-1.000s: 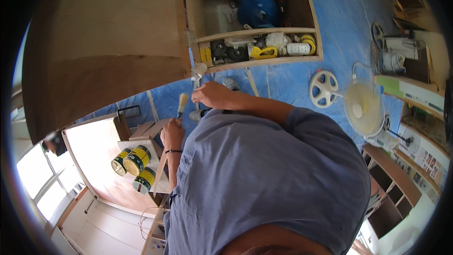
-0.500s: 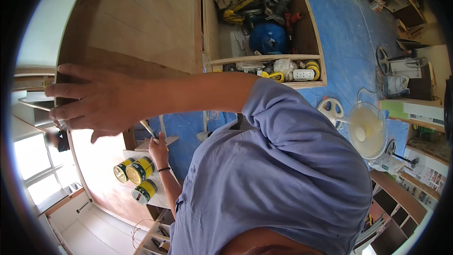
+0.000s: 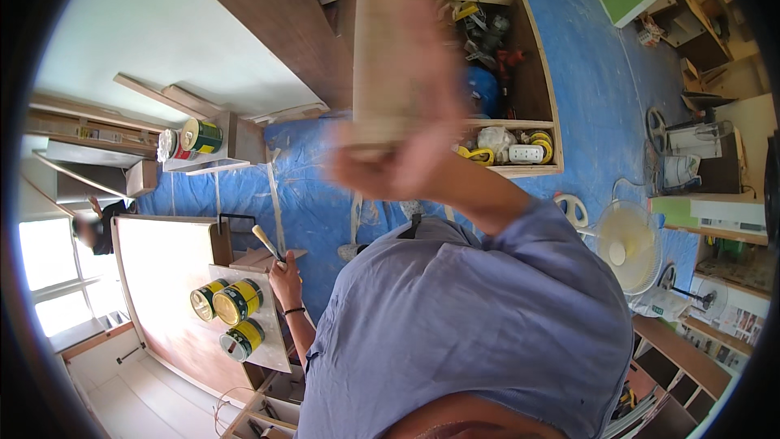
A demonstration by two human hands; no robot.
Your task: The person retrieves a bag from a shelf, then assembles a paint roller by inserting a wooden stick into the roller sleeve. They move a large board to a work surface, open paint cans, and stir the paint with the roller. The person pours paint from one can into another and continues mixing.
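My left hand (image 3: pixel 286 283), with a black band at the wrist, is closed around a paintbrush (image 3: pixel 266 241) whose pale end points up and left. Beside that hand, three green and yellow cans (image 3: pixel 237 302) stand together on a flat board (image 3: pixel 274 325). In front of my chest my right hand (image 3: pixel 414 146) is raised and smeared by motion. It grips the lower end of a pale wooden board (image 3: pixel 380 41), seen nearly edge-on and blurred.
Behind the raised board lies an open wooden cabinet (image 3: pixel 532 57) full of tools. Blue sheeting (image 3: pixel 309 195) covers the floor. Another can (image 3: pixel 201 136) sits on a ledge at the left. A fan (image 3: pixel 621 248) stands at the right; a person in dark clothes (image 3: pixel 101 228) is at far left.
My right hand has swung from the far left to the middle with the board, which has turned from its broad face to edge-on. My left hand still holds the paintbrush.
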